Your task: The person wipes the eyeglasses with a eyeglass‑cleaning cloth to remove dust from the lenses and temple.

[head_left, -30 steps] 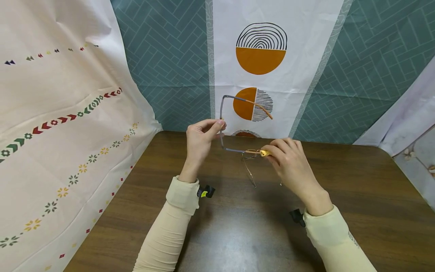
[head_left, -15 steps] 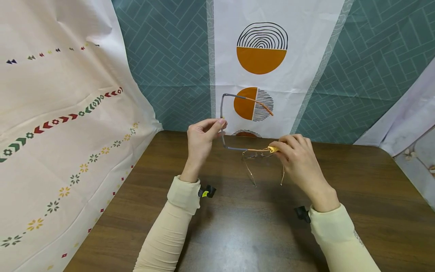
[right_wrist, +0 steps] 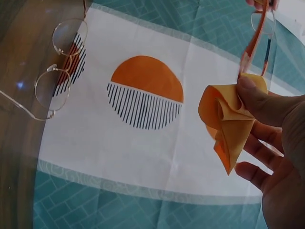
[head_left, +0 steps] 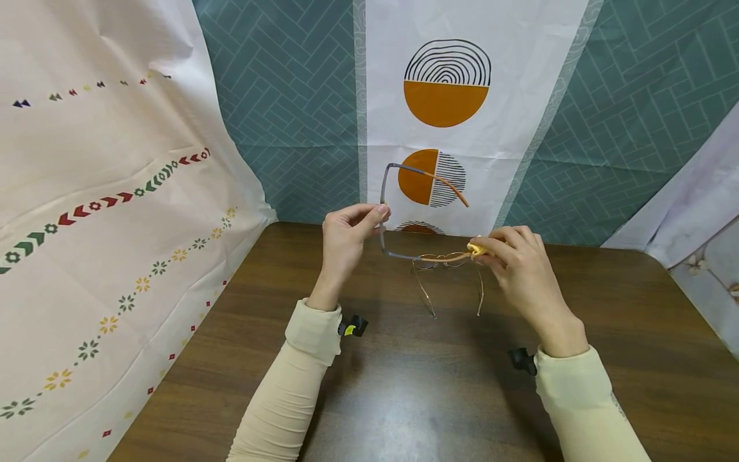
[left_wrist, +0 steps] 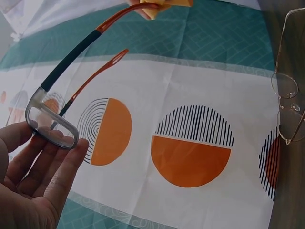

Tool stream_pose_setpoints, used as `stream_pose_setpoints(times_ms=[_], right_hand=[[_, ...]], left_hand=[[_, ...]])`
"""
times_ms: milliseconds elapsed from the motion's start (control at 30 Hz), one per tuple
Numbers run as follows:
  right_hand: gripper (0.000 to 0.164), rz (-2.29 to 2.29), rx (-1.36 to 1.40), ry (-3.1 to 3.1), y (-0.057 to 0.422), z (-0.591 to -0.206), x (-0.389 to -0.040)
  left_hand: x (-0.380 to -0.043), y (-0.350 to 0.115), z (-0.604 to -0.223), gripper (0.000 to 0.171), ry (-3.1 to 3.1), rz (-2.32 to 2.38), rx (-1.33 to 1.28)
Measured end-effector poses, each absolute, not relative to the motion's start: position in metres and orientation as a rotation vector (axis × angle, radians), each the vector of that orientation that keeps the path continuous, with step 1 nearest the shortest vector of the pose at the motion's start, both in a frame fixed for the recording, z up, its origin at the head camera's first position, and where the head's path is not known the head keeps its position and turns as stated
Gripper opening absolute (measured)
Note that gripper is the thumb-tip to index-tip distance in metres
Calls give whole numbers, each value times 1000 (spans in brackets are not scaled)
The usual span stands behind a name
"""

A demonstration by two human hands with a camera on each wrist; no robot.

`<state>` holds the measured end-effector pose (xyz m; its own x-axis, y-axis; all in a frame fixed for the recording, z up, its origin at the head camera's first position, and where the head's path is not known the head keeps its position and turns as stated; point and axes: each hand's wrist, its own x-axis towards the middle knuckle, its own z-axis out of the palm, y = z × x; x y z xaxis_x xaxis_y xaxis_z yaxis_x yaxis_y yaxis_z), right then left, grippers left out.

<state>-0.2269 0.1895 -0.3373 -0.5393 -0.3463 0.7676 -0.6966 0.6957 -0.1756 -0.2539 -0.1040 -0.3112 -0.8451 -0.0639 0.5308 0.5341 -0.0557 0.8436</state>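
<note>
My left hand holds a pair of eyeglasses by the front frame, with both temples unfolded and pointing right. The temples are dark blue near the hinges and orange toward the tips. In the right wrist view, a folded yellow-orange cloth is pinched between thumb and fingers of my right hand. The cloth wraps the tip of the nearer temple and hides it. The other temple's orange end is bare. Both hands are raised above the table.
A second pair of glasses, thin and gold-rimmed, rests on the brown wooden table behind the held pair, temples toward me. Patterned cloth hangings stand at the table's back edge, and a white embroidered cloth drapes along the left.
My right hand has slid rightward with the cloth along the nearer temple to its end, uncovering more orange. The left hand and glasses have shifted slightly right. The gold-rimmed pair stays put.
</note>
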Motion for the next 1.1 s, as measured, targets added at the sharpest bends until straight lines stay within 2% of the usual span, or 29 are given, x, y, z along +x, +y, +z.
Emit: stream_pose_setpoints(times_ms=[400, 667, 1100], right_hand=[[34, 701, 742, -2160, 192, -326, -216], [38, 798, 881, -2130, 165, -319, -199], [35, 747, 999, -2138, 127, -337, -191]], left_hand=[[-255, -98, -317, 18, -1859, -1900, -489], [-253, -89, -322, 17, -1945, -1763, -450], [-247, -70, -328, 20, -2011, -1673, -502]])
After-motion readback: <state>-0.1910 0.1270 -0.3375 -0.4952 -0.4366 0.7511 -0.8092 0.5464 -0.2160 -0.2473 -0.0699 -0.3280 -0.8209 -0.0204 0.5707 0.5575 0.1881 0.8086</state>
